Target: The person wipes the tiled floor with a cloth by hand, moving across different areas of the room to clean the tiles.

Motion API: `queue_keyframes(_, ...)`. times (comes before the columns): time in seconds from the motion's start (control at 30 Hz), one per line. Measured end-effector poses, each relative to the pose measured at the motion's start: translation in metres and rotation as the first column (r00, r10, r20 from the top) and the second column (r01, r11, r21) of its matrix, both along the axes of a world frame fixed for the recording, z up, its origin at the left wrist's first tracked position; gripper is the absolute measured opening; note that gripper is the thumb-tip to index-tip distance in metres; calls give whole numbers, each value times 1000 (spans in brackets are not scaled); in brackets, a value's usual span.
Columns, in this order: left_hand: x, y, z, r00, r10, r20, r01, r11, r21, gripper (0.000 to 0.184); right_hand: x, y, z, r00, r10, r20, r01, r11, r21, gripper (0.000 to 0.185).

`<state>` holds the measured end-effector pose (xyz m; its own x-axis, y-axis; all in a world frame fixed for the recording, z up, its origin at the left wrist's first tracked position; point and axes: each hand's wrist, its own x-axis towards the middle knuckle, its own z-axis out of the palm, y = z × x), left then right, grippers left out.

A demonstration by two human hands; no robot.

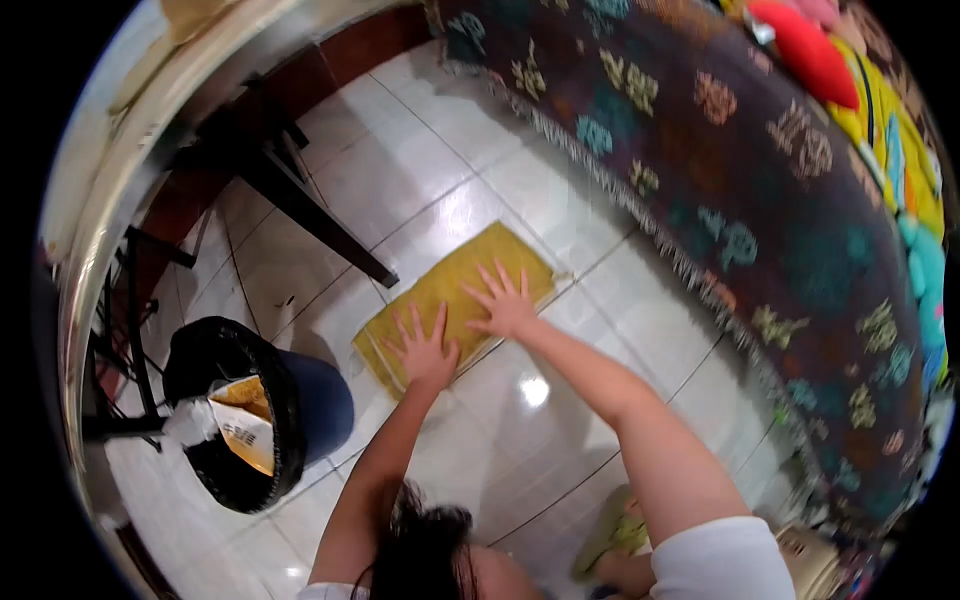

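A yellow cloth point(452, 278), folded into a rectangle, lies flat on the white tiled floor. My left hand point(424, 352) presses on its near left part with the fingers spread. To the right of it, my right hand point(502, 302) rests on the cloth, also with spread fingers. Neither hand grips anything. Pale edging shows along the left end and the near side of the cloth.
A blue bin point(318, 402) with a black liner and a yellow-and-white packet point(243, 428) stands at left. A dark furniture leg point(330, 235) reaches down near the cloth. Patterned fringed fabric point(690, 150) hangs at right. A green slipper point(612, 530) is below.
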<state>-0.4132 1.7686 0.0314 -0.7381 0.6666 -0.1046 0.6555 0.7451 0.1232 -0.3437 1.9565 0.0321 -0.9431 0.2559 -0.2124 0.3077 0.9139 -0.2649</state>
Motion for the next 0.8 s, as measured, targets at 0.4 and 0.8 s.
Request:
queue_keyframes(0.4,32,20,-1,996,52,-72,-54,998,-17,72,8,19,-19,913,114,-392,-186,971,-150,69)
queue_keyframes(0.8,135,50,16,936,-326,135,328,945,5,72,179,44,14,984,85,-156,-96,993,-65,75)
